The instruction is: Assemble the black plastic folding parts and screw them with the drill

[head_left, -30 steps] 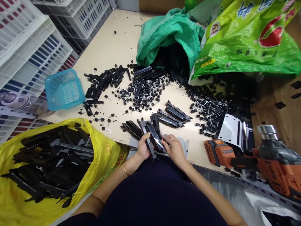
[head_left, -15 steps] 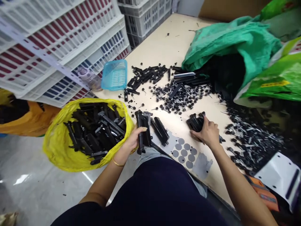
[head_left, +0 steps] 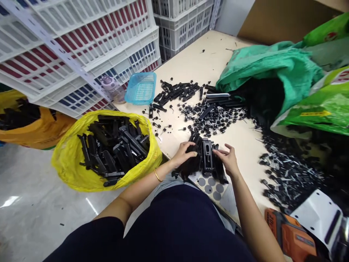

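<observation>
Cream tabletop (head_left: 188, 67), white crates (head_left: 122, 43) alongside, glossy floor (head_left: 32, 218), left hand (head_left: 184, 155), right hand (head_left: 228, 160) at black parts (head_left: 207, 157), fingers' (head_left: 191, 155) grip unclear

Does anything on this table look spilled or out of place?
The small black-headed pins look spilled: they lie loose in heaps on the table, with strays near the blue basket, though that may be deliberate. The black parts between the left hand and right hand show no clear damage.

Black parts (head_left: 207, 157) (yellow sack (head_left: 64, 164))
</observation>
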### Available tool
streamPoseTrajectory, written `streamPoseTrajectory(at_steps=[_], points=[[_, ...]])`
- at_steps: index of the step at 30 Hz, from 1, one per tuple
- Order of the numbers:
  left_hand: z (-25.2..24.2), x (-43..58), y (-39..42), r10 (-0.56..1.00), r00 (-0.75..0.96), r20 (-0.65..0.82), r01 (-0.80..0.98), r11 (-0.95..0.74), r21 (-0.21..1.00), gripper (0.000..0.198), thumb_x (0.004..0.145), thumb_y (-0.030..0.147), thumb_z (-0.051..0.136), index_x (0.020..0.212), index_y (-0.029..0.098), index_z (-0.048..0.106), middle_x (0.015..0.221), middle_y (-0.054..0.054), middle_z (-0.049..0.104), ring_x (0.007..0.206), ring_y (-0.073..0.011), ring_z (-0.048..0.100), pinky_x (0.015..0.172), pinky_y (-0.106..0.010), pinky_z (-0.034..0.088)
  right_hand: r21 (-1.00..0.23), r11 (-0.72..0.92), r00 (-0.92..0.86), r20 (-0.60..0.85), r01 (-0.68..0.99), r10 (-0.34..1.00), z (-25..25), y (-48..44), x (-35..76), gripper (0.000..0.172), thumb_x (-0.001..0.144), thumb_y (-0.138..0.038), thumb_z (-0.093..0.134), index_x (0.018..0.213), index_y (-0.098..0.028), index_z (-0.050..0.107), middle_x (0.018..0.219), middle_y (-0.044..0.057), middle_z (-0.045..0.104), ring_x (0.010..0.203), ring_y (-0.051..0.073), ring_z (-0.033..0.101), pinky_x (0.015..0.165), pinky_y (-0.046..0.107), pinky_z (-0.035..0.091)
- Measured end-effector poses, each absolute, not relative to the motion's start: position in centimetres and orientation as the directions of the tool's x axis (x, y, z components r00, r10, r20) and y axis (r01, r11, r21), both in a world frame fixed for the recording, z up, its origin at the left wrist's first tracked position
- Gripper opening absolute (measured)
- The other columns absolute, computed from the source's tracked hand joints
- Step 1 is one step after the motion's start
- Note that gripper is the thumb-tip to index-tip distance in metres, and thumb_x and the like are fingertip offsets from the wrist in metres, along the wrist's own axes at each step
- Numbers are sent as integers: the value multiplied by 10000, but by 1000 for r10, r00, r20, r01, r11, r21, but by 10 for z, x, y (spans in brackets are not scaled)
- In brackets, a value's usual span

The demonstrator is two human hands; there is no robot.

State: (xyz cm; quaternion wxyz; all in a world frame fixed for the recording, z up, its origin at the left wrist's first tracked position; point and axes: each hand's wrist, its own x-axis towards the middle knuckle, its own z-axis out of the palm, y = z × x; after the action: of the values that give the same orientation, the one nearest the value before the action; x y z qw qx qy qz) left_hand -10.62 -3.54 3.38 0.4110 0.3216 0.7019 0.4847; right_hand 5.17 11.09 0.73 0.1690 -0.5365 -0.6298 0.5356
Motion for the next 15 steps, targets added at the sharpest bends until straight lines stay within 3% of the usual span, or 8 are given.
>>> streamPoseTrajectory(at_steps=[4,8,11,13,15], points=[[25,-80,-33,832,-523,-184,173,315,933,354,764,266,624,1114,257,570,1302,-75,418,1364,-229,258,1129,-394,231,-844,-292,-297,-450,450,842,9,98,62,638,602,-622,692,1028,-159,590,814,40,662,733,181,616,655,288,477],[20,-78,-28,825,-539,-169,103,263,959,665,794,362,620,1396,255,360,1389,-105,424,1346,-242,329,1118,-405,250,-862,-378,-286,-477,338,831,11,83,65,534,627,-622,668,878,-155,611,718,5,626,640,145,574,580,256,446],[20,-89,-24,817,-496,-293,-4,336,942,946,715,500,697,1473,215,209,1427,-145,422,1327,-287,382,1097,-414,280,-878,-398,-376,-474,264,796,11,78,76,622,541,-499,785,1027,-176,568,781,-18,627,667,133,581,618,257,467],[21,-93,-19,784,-473,-403,-38,439,898,1040,631,569,742,1462,186,249,1426,-171,423,1322,-324,392,1082,-425,299,-870,-436,-402,-492,229,772,10,74,86,755,481,-401,839,1135,-208,514,800,-39,622,680,126,588,647,259,482],[23,-93,-14,781,-445,-439,-31,476,879,982,594,605,750,1400,182,382,1399,-168,461,1307,-338,411,1075,-428,307,-837,-526,-410,-537,151,737,9,68,94,772,472,-359,849,1147,-232,496,797,-51,625,674,121,597,660,261,497]])
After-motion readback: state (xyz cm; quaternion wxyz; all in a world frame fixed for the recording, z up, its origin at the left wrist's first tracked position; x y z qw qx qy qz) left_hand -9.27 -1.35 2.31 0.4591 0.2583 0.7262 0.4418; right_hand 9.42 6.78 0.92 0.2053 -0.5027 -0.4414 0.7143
